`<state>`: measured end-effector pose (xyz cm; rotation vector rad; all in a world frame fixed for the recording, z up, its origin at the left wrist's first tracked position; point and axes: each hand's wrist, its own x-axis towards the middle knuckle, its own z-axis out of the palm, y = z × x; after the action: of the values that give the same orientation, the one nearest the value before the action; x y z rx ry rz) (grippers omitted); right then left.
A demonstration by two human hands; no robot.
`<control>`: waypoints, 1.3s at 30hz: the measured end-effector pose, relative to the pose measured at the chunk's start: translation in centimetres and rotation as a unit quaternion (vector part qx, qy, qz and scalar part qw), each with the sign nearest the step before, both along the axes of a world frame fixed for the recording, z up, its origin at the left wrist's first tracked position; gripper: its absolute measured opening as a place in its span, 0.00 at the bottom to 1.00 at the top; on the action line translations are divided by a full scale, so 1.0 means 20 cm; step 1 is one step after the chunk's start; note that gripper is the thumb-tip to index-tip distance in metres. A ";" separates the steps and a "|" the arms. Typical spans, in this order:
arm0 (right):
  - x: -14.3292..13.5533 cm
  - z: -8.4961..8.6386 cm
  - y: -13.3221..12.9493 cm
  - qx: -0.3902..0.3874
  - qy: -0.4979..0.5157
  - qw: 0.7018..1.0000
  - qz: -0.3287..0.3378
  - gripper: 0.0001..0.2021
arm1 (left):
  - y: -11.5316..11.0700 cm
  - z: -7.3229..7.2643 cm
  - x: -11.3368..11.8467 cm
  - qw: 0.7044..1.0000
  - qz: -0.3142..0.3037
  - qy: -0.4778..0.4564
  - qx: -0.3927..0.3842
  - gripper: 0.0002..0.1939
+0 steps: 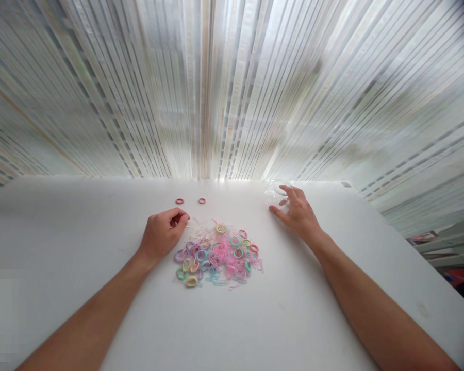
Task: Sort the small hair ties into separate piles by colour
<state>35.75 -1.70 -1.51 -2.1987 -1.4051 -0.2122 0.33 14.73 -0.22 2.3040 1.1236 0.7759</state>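
Observation:
A mixed pile of small pastel hair ties (pixel 201 255) and thin pink elastic bands (pixel 232 252) lies on the white table (pixel 255 330). My left hand (pixel 164 231) rests at the pile's upper left edge, fingers pinched together. A speck of red shows at its fingertips, too small to name. Farther right, my right hand (pixel 297 212) has its thumb and fingers around a clear plastic container (pixel 271 195), which seems to have something reddish inside. Beyond my left hand lie two red hair ties, one on the left (pixel 180 201) and one on the right (pixel 202 200).
A pleated, translucent curtain (pixel 232 93) hangs along the table's far edge. At the right, past the table's side, are shelf-like surfaces (pixel 441 232) and a red item (pixel 458 276).

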 end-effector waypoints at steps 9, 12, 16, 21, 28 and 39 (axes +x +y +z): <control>0.30 0.02 -0.11 -0.023 -0.002 0.998 -0.066 0.27 | 0.01 0.00 0.00 1.000 0.004 0.018 -0.004 0.16; 0.46 0.00 -0.18 -0.012 0.000 0.995 -0.102 0.25 | 0.02 0.00 -0.01 0.999 0.009 0.031 0.001 0.17; 0.67 -0.01 -0.28 -0.002 -0.014 0.989 -0.150 0.25 | 0.04 -0.01 -0.01 0.998 0.018 0.068 0.004 0.17; 0.88 0.01 -0.36 0.009 -0.017 0.981 -0.195 0.26 | 0.07 -0.02 -0.02 0.994 0.030 0.107 -0.004 0.19; 0.86 0.08 -0.39 0.041 -0.012 0.976 -0.212 0.43 | 0.08 -0.02 -0.02 0.990 0.041 0.134 -0.001 0.21; 0.05 0.04 -0.45 -0.068 0.071 0.994 -0.039 0.48 | 0.08 -0.02 -0.01 0.989 0.030 0.141 0.017 0.20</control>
<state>36.81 -10.79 -0.80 -2.3305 -1.2927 0.0124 0.05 16.31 -0.64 2.4752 1.3148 0.5033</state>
